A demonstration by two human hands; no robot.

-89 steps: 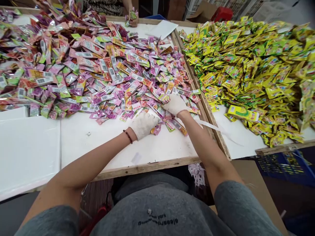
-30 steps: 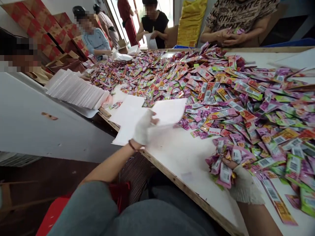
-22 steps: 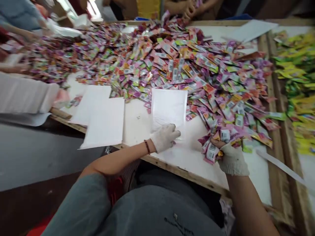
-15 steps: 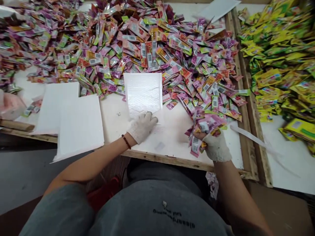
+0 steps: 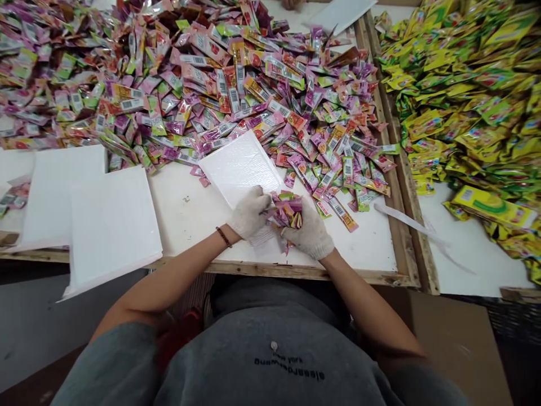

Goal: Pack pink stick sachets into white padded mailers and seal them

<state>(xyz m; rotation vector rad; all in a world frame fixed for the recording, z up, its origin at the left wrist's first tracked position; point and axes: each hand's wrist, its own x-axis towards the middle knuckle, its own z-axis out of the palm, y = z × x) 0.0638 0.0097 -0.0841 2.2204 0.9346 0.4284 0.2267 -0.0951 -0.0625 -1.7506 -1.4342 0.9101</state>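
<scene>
White worktop [image 5: 186,217] with wood edging, and close to its front edge lies a shiny, slightly crinkled white pouch [image 5: 240,166], long axis slanting from far left down toward the hands. Left hand [image 5: 252,213] is nearer, resting over its near end (can't tell what it's pinching), while the right hand [image 5: 310,232], right up against it, is wrapped around a bunch of pinkish-purple sachets [image 5: 289,210]; past the pouch it's a massive sachet pile [image 5: 177,79].

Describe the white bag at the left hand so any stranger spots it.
Find the big pink-purple packet pile. At its near edge lies the slanted white bag, meeting the gloved left hand. The white rectangles further left touch no hand.
</scene>
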